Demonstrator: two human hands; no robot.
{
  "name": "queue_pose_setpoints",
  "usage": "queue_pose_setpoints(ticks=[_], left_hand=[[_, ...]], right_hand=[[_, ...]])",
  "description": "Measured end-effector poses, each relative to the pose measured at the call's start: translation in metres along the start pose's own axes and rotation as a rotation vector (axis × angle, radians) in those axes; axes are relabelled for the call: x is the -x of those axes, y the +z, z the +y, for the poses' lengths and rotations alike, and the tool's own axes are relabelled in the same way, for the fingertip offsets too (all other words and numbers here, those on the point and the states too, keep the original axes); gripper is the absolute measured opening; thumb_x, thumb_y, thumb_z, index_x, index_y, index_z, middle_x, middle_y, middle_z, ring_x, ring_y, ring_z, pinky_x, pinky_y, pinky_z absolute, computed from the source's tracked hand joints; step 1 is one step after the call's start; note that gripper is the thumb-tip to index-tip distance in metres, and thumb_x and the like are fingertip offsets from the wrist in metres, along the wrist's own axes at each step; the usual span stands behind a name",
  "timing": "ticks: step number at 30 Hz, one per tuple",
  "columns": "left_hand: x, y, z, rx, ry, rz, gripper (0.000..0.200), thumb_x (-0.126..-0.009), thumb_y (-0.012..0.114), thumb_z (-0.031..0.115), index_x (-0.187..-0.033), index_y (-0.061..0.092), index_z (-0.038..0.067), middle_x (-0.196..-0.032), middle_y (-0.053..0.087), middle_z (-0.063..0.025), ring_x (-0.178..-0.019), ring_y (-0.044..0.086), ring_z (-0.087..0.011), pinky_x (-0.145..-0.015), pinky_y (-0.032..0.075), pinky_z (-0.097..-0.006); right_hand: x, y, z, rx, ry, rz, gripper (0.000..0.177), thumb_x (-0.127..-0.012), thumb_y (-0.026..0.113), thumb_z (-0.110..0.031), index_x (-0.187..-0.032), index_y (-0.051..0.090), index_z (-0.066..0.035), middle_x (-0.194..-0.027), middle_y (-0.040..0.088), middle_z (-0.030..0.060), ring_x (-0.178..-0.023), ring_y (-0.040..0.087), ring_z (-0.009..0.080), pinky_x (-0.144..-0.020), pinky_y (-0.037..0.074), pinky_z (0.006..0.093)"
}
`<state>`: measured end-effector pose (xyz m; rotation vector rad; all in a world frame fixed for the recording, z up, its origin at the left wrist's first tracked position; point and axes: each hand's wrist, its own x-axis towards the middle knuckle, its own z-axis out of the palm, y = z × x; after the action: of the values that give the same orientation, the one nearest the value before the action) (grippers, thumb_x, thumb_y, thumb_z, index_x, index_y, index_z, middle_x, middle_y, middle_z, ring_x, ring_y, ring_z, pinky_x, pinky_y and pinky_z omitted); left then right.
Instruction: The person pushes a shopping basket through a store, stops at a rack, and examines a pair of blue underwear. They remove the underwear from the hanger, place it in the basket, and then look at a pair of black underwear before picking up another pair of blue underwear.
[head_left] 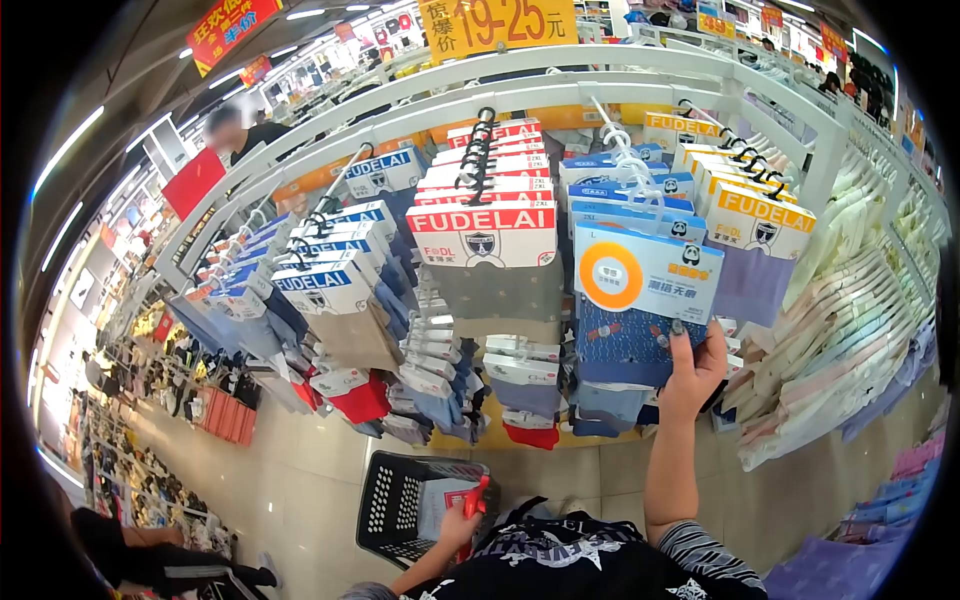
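My right hand pinches the lower right edge of a hanging pack of blue patterned underwear, thumb on the front and fingers partly behind it. The pack has a light blue card with an orange ring and hangs from a white hook. Low in front of my body, my left hand is closed round the red handle of a black shopping basket. Inside the basket lies a pale package with red on it.
Beside the blue pack hang underwear packs with red cards and with yellow cards, several on each hook. White rails frame the rack. Pale garments hang at right. One person stands behind the rack, another at lower left.
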<state>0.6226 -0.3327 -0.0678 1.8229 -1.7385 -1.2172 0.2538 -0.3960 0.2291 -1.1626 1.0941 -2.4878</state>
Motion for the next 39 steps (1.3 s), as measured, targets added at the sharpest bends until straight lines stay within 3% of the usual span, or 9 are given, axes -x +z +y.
queue_pose_setpoints(ticks=[5, 7, 11, 15, 16, 19, 22, 26, 39], left_hand=[[0.01, -0.01, 0.031, -0.033, -0.023, 0.005, 0.03, -0.068, 0.056, 0.027, -0.088, 0.055, 0.004, -0.067, 0.059, -0.0174, -0.069, 0.058, -0.035, -0.063, 0.045, -0.0416], [0.01, -0.01, 0.033, -0.183, -0.008, 0.03, 0.032, -0.069, 0.056, 0.029, -0.089, 0.055, 0.004, -0.07, 0.059, -0.0185, -0.071, 0.058, -0.0352, -0.065, 0.045, -0.0427], [0.009, -0.018, 0.049, -0.472, -0.056, -0.026, 0.037, -0.07, 0.054, 0.035, -0.089, 0.053, 0.003, -0.079, 0.059, -0.0202, -0.074, 0.058, -0.0358, -0.065, 0.045, -0.0445], [0.013, -0.041, 0.112, -0.716, 0.303, 0.124, 0.028, -0.075, 0.053, 0.028, -0.094, 0.053, 0.007, -0.077, 0.058, -0.0154, -0.072, 0.058, -0.0316, -0.061, 0.046, -0.0427], [0.009, -0.046, 0.126, -0.53, 0.541, 0.24, 0.025, -0.075, 0.054, 0.023, -0.096, 0.054, 0.008, -0.08, 0.058, -0.0138, -0.073, 0.057, -0.0291, -0.064, 0.045, -0.04], [0.018, -0.062, 0.206, -0.199, 0.587, 0.197, 0.026, -0.075, 0.057, 0.014, -0.099, 0.054, 0.004, -0.08, 0.056, -0.0109, -0.074, 0.055, -0.0267, -0.064, 0.044, -0.0335], [0.022, -0.065, 0.257, 0.415, 0.793, -0.029, 0.04, -0.083, 0.049, 0.019, -0.118, 0.042, 0.0, -0.101, 0.054, -0.0132, -0.088, 0.055, -0.0201, -0.076, 0.043, -0.0305], [0.029, -0.059, 0.287, 0.625, 0.955, -0.128, 0.042, -0.087, 0.045, 0.018, -0.12, 0.035, -0.005, -0.11, 0.048, -0.0124, -0.096, 0.05, -0.019, -0.086, 0.037, -0.0307], [0.022, -0.045, 0.309, 0.912, 0.811, -0.217, 0.036, -0.085, 0.047, 0.01, -0.117, 0.038, -0.005, -0.112, 0.048, -0.0083, -0.101, 0.046, -0.0129, -0.089, 0.034, -0.0277]], right_hand=[[-0.007, 0.003, -0.008, -0.212, 0.023, 0.119, 0.007, -0.08, 0.053, -0.004, -0.086, 0.051, 0.0, -0.08, 0.053, 0.0012, -0.067, 0.045, 0.0047, -0.061, 0.038, 0.0185], [-0.008, 0.004, -0.022, -0.275, -0.018, 0.049, 0.007, -0.08, 0.051, -0.005, -0.086, 0.05, -0.002, -0.081, 0.054, 0.0027, -0.07, 0.048, 0.0059, -0.063, 0.039, 0.0192], [-0.005, 0.017, -0.046, -0.346, -0.01, 0.27, 0.007, -0.079, 0.052, -0.004, -0.085, 0.049, -0.002, -0.081, 0.055, 0.0038, -0.069, 0.05, 0.007, -0.065, 0.041, 0.0202], [0.013, 0.015, -0.044, -0.301, 0.103, 0.103, 0.008, -0.077, 0.055, -0.002, -0.082, 0.049, -0.002, -0.079, 0.055, 0.0028, -0.067, 0.049, 0.006, -0.064, 0.041, 0.0198], [0.017, 0.016, -0.041, -0.279, 0.107, 0.081, 0.008, -0.077, 0.056, -0.002, -0.08, 0.049, -0.002, -0.077, 0.054, 0.0021, -0.066, 0.048, 0.0051, -0.063, 0.04, 0.0189], [0.029, 0.017, -0.04, -0.259, 0.171, 0.026, 0.01, -0.077, 0.058, -0.003, -0.074, 0.048, -0.004, -0.072, 0.053, -0.0006, -0.062, 0.045, 0.0026, -0.059, 0.036, 0.0162], [0.045, 0.014, -0.027, -0.254, 0.243, -0.062, 0.012, -0.077, 0.06, -0.003, -0.073, 0.049, -0.004, -0.07, 0.053, -0.0021, -0.061, 0.043, 0.0008, -0.057, 0.034, 0.0149], [0.065, 0.015, -0.026, -0.228, 0.345, -0.139, 0.011, -0.077, 0.061, -0.003, -0.074, 0.05, -0.003, -0.071, 0.055, -0.0004, -0.062, 0.046, 0.0013, -0.056, 0.036, 0.0149], [0.064, -0.017, -0.028, -0.152, 0.472, -0.301, 0.009, -0.076, 0.06, -0.001, -0.08, 0.054, 0.003, -0.075, 0.056, 0.001, -0.064, 0.047, 0.0021, -0.056, 0.037, 0.0151]])
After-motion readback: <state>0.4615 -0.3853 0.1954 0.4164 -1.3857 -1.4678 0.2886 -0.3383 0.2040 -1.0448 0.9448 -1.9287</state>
